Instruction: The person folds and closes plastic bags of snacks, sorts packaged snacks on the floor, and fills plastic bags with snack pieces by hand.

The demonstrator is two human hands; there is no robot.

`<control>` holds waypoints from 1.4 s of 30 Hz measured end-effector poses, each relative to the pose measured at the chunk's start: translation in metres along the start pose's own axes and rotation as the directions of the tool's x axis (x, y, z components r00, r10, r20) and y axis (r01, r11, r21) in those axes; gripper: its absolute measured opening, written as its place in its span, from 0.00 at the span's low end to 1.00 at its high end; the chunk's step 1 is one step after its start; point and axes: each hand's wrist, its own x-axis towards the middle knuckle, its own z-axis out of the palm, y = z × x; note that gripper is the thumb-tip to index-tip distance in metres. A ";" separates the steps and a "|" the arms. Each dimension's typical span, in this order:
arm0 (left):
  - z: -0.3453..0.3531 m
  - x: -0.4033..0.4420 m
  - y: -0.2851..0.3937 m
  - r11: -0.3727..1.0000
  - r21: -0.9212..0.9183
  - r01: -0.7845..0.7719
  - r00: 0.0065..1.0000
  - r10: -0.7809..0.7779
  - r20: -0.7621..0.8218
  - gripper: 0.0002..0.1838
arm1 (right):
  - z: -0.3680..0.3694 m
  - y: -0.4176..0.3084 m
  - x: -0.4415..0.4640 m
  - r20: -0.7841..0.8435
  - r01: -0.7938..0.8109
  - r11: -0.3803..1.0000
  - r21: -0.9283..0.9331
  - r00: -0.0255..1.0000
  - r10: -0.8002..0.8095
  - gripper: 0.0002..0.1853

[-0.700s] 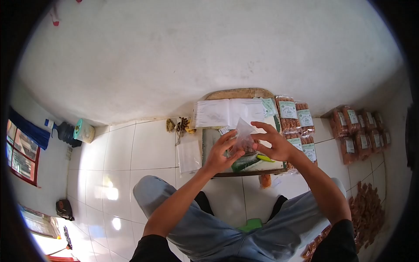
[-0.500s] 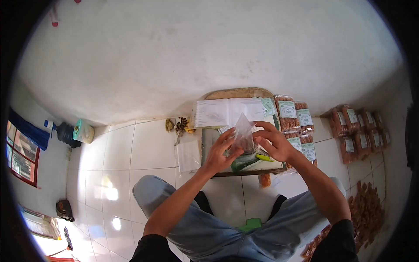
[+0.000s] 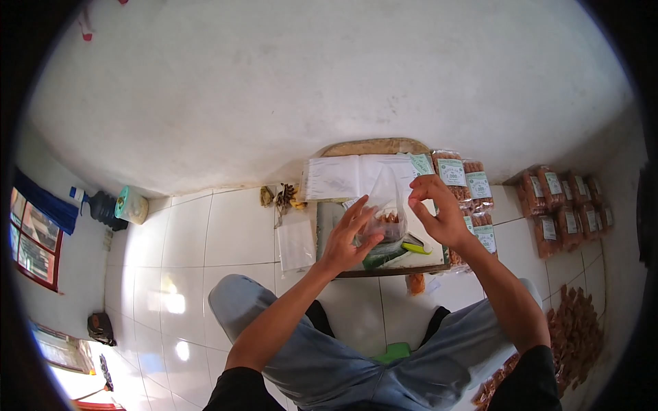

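A clear plastic bag (image 3: 388,209) with brown pieces in its lower part stands over the low table. My left hand (image 3: 351,240) is against the bag's left side, thumb and fingers apart. To the right of the bag, my right hand (image 3: 439,211) is raised off it, with thumb and forefinger curled close together; whether something small is between them cannot be made out. A green-handled tool (image 3: 415,247) lies just below the bag. Behind it is a stack of flat clear bags (image 3: 360,176), with green-and-white labels (image 3: 421,166) at its right end.
Labelled packs (image 3: 452,179) stand at the table's right edge, and more packs (image 3: 565,205) farther right. Loose brown pieces (image 3: 576,335) lie on the floor at lower right. Flat plastic (image 3: 297,243) lies left of the table (image 3: 377,146). A lidded tub (image 3: 131,205) stands far left.
My right hand has left the bag and moved right, its fingers curling together. The bag now looks wider, with the brown pieces in it more visible. My left hand has stayed nearly in place.
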 end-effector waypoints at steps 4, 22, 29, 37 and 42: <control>-0.002 0.002 0.003 0.998 0.034 -0.050 0.999 0.049 0.010 0.25 | -0.009 -0.006 -0.005 0.109 0.034 0.998 -0.051 0.994 -0.028 0.16; -0.003 0.001 -0.002 0.997 0.040 -0.062 0.994 0.058 0.098 0.32 | -0.003 -0.005 -0.011 0.059 -0.016 0.997 -0.073 0.998 0.020 0.27; 0.004 -0.012 -0.020 0.996 0.087 0.023 0.999 -0.026 0.033 0.43 | 0.006 -0.010 -0.015 0.240 0.171 0.969 -0.177 0.963 -0.126 0.30; 0.001 -0.006 -0.009 0.996 0.081 -0.023 0.999 0.019 0.051 0.42 | 0.020 -0.004 -0.017 0.316 0.121 0.975 -0.186 0.947 -0.057 0.28; 0.000 -0.004 -0.007 0.998 0.055 0.044 0.993 -0.049 0.108 0.42 | 0.023 0.000 -0.016 0.302 0.058 0.990 -0.127 0.953 -0.017 0.24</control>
